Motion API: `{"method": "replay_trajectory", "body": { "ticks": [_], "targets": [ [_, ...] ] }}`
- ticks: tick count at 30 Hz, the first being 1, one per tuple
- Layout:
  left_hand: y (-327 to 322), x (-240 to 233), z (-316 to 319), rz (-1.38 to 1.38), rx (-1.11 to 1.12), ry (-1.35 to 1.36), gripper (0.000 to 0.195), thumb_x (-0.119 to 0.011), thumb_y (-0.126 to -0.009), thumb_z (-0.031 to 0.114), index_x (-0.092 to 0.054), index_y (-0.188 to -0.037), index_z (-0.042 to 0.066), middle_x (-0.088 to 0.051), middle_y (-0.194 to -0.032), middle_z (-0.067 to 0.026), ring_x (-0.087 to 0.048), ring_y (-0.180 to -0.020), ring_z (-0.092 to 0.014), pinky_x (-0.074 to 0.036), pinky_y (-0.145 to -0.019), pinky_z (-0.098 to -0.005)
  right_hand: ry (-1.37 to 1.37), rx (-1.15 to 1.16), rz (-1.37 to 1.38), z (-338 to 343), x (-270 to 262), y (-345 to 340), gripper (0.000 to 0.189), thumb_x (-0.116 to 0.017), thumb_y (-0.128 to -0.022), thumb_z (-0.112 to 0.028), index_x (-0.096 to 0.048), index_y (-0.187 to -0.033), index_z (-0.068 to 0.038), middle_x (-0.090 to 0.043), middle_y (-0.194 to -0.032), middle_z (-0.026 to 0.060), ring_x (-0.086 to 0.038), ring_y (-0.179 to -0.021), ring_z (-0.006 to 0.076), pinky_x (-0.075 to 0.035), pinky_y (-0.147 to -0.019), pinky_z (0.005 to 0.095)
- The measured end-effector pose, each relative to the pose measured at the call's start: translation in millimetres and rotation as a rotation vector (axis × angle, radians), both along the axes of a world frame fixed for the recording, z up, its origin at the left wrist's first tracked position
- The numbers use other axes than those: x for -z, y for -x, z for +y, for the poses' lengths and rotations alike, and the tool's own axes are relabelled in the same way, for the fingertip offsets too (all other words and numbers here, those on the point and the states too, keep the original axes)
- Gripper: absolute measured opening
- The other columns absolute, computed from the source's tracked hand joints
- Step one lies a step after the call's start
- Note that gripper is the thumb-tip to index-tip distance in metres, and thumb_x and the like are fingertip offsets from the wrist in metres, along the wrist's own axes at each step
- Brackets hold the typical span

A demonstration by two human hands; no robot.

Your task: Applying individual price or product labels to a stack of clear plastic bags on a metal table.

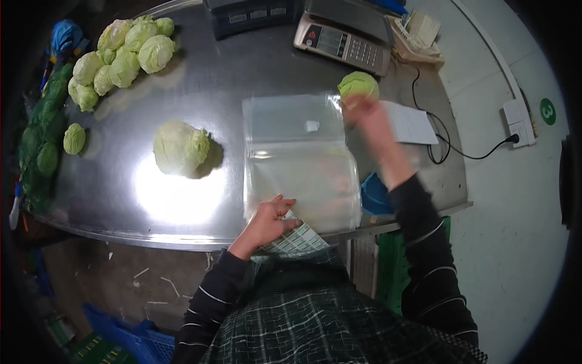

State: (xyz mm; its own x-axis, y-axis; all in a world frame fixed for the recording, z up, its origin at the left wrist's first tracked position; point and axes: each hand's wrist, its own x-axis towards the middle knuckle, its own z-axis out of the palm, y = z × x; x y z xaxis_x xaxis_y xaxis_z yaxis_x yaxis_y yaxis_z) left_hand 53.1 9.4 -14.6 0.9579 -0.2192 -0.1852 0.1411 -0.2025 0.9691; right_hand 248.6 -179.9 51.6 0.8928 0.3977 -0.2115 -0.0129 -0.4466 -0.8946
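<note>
A sheet of printed labels (pixel 302 239) lies at the table's near edge, pinched between the thumb and fingers of my left hand (pixel 273 218). Under that hand are flat clear plastic bags (pixel 300 177), with a small white label (pixel 312 126) on their upper part. My right hand (pixel 363 111), blurred, is over the near side of a small green cabbage (pixel 361 84); whether it grips the cabbage cannot be told. A larger pale cabbage (pixel 179 148) sits alone left of the bags.
Several cabbages (pixel 123 68) are heaped at the far left, near one small cabbage (pixel 74 139) and a green net sack (pixel 43 141). A digital scale (pixel 345 43), a paper sheet (pixel 409 123), a black cable (pixel 448 148) and a blue container (pixel 377 195) are on the right.
</note>
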Motion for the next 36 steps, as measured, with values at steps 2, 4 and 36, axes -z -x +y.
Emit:
{"method": "replay_trajectory", "body": {
  "ticks": [2,4,36],
  "targets": [
    [-6,4,-1,-0.003,0.013,0.005,0.031,-0.075,-0.072,0.010,-0.050,-0.060,-0.006,-0.064,-0.097,-0.0250,-0.057,-0.111,-0.031,-0.027,-0.110,-0.0428,-0.057,0.024,0.077,1,26,20,0.031,-0.073,-0.070,-0.008,-0.059,-0.098,-0.003,-0.057,-0.094,0.0079,-0.059,-0.083,0.0174,-0.050,-0.069,0.0303],
    [-5,3,-4,0.007,0.029,0.002,0.031,-0.075,-0.072,0.011,-0.051,-0.061,-0.006,-0.064,-0.099,-0.0252,-0.056,-0.112,-0.031,-0.027,-0.110,-0.0425,0.036,0.038,0.033,-5,58,29,0.034,-0.078,-0.065,-0.012,-0.060,-0.092,-0.004,-0.057,-0.092,0.0094,-0.060,-0.084,0.0181,-0.050,-0.072,0.0324],
    [2,-28,25,0.098,-0.560,0.298,0.009,-0.067,-0.083,0.008,-0.067,-0.083,-0.001,-0.062,-0.070,0.0012,-0.050,-0.062,-0.003,-0.040,-0.058,-0.0190,0.009,-0.208,0.272,-49,-11,111,0.033,-0.071,-0.077,-0.009,-0.057,-0.105,0.001,-0.062,-0.084,0.0098,-0.060,-0.078,0.0146,-0.049,-0.072,0.0267]
  ]
}}
